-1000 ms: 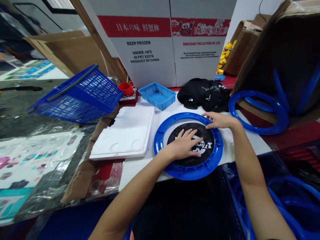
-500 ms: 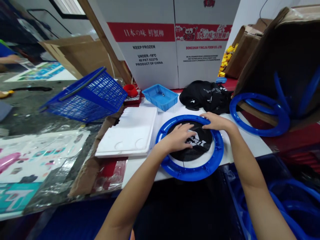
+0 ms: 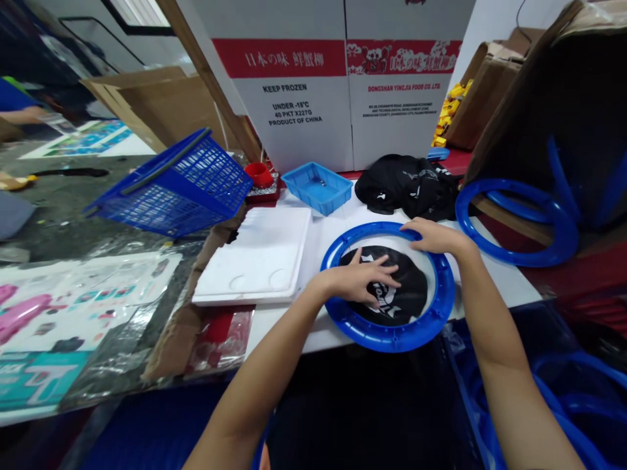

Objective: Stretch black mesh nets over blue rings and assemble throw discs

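Note:
A blue plastic ring (image 3: 337, 318) lies flat on the white work surface in front of me. Inside it is a round black mesh piece (image 3: 409, 287) with white lettering, sitting low in the opening so that a white strip shows above it. My left hand (image 3: 365, 279) rests on the mesh with its fingers spread. At the ring's upper right, my right hand (image 3: 434, 235) grips the rim, fingertips over the top and thumb towards the inside. A pile of black printed mesh pieces (image 3: 406, 186) is just beyond the ring.
White foam sheets (image 3: 259, 254) lie left of the ring. Behind stand a light blue tray (image 3: 318, 189), a red cup (image 3: 258, 174) and a large white carton (image 3: 308, 143). A tilted blue basket (image 3: 181, 189) is leftward. More blue rings (image 3: 563, 245) spill from a carton at right.
The black mesh piece has turned and slid downward inside the ring, and a gap now shows above it. My left hand has moved with it, fingers more spread. My right hand stays at the rim.

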Demonstrator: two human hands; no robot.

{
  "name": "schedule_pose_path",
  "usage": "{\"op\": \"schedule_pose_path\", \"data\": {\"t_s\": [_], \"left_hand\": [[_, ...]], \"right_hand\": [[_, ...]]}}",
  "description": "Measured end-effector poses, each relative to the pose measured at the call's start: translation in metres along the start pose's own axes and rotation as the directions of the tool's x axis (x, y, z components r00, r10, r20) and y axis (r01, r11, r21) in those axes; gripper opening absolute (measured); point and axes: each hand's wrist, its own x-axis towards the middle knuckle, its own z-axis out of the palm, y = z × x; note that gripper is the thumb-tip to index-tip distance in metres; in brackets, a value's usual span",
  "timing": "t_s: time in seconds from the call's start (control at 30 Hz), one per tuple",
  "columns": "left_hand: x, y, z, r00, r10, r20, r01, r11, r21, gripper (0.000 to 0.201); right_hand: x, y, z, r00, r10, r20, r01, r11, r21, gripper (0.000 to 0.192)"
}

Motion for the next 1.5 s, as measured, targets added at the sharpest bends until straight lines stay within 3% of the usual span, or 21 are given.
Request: {"op": "schedule_pose_path", "data": {"t_s": [0.07,0.13,0.17,0.23,0.3,0.33,0.4,0.5,0.6,0.73,0.9,1.03,1.13,1.23,1.37,1.5], "left_hand": [[-0.01,-0.004,-0.011,0.994,0.109,-0.009,-0.109,0.994,-0.021,0.066],[-0.013,0.001,-0.014,0.987,0.081,-0.139,-0.08,0.997,0.013,0.066],[-0.012,0.007,-0.011,0.971,0.012,-0.239,-0.003,0.999,0.039,0.06],[-0.005,0.02,-0.001,0.887,-0.174,-0.428,0.222,0.973,0.065,0.048],[0.005,0.033,0.012,0.774,-0.336,-0.536,0.436,0.898,0.066,0.066],[0.009,0.037,0.018,0.752,-0.372,-0.544,0.49,0.868,0.083,0.08],[0.017,0.039,0.025,0.803,-0.333,-0.494,0.46,0.874,0.16,0.095],[0.021,0.03,0.024,0.944,-0.106,-0.311,0.178,0.961,0.213,0.096],[0.018,0.016,0.015,0.991,0.022,-0.13,-0.011,0.997,0.081,0.095],[0.005,0.004,0.004,0.995,-0.065,-0.077,0.069,0.997,0.045,0.093],[-0.011,-0.004,-0.006,0.97,-0.24,0.036,0.239,0.971,0.024,0.101],[-0.017,-0.011,-0.011,0.981,-0.191,0.041,0.192,0.981,-0.003,0.12],[-0.016,-0.011,-0.011,0.989,-0.147,0.022,0.147,0.989,-0.002,0.122],[-0.009,-0.007,-0.007,0.974,-0.227,-0.014,0.226,0.974,-0.014,0.113],[0.001,-0.001,-0.001,0.927,-0.376,-0.011,0.376,0.926,0.016,0.125],[0.001,-0.005,-0.002,0.953,-0.3,0.029,0.3,0.954,0.018,0.127]], "right_hand": [[0.004,0.001,0.004,0.999,-0.013,-0.035,0.012,1.0,-0.022,0.052],[0.01,-0.001,0.011,0.995,-0.052,-0.08,0.048,0.998,-0.045,0.052],[0.013,-0.003,0.014,0.993,-0.069,-0.1,0.064,0.997,-0.051,0.052],[0.013,-0.005,0.016,0.99,-0.059,-0.128,0.053,0.998,-0.045,0.055],[0.009,-0.006,0.012,0.991,0.031,-0.13,-0.035,0.999,-0.03,0.067],[0.006,-0.006,0.01,0.99,0.084,-0.113,-0.088,0.996,-0.029,0.073],[0.002,-0.006,0.006,0.988,0.14,-0.06,-0.143,0.989,-0.047,0.075],[0.003,-0.009,0.008,0.996,0.078,-0.051,-0.082,0.994,-0.076,0.063],[0.01,-0.012,0.017,0.993,0.01,-0.115,-0.019,0.997,-0.078,0.052],[0.014,-0.011,0.022,0.991,0.002,-0.133,-0.01,0.998,-0.056,0.049],[0.004,-0.01,0.008,0.998,0.04,-0.057,-0.041,0.999,-0.016,0.044],[-0.006,-0.018,-0.003,0.996,0.061,0.071,-0.063,0.998,0.027,0.046],[-0.007,-0.022,-0.005,0.992,0.086,0.097,-0.087,0.996,0.008,0.048],[-0.006,-0.024,-0.004,0.991,0.086,0.102,-0.085,0.996,-0.016,0.049],[-0.004,-0.024,-0.003,0.996,0.046,0.073,-0.045,0.999,-0.02,0.05],[-0.005,-0.022,-0.005,0.991,0.066,0.112,-0.064,0.998,-0.018,0.053]]}}
